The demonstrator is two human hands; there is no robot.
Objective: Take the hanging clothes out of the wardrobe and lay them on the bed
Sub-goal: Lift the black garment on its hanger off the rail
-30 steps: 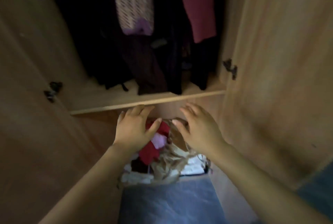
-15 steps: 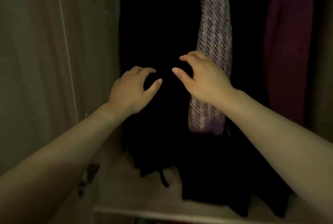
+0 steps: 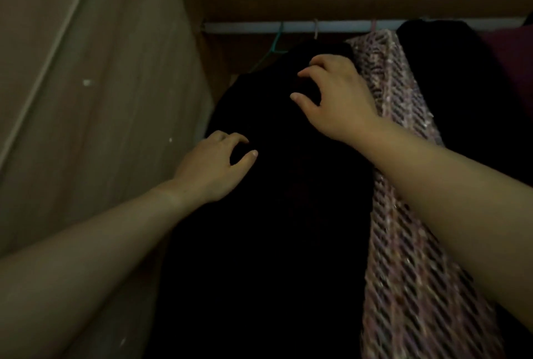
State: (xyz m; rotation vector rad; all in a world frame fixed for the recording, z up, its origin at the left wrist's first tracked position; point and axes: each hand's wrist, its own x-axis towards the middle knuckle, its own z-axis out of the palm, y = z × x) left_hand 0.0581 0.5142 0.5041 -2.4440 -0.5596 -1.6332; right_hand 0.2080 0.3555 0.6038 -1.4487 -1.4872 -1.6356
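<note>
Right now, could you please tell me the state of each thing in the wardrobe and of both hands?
White wardrobe rail: carrying hangers.
Black hanging garment: hanging from it.
Pink patterned knit garment: hanging on its right.
Left hand: fingers curled at black garment, grip unclear.
Right hand: fingers curled at its top, grip unclear.

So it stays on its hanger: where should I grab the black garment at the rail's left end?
Probably grip the black garment at its shoulders, just under the teal hanger hooked on the rail, coming from the front and left: the patterned garment crowds its right side.
</note>
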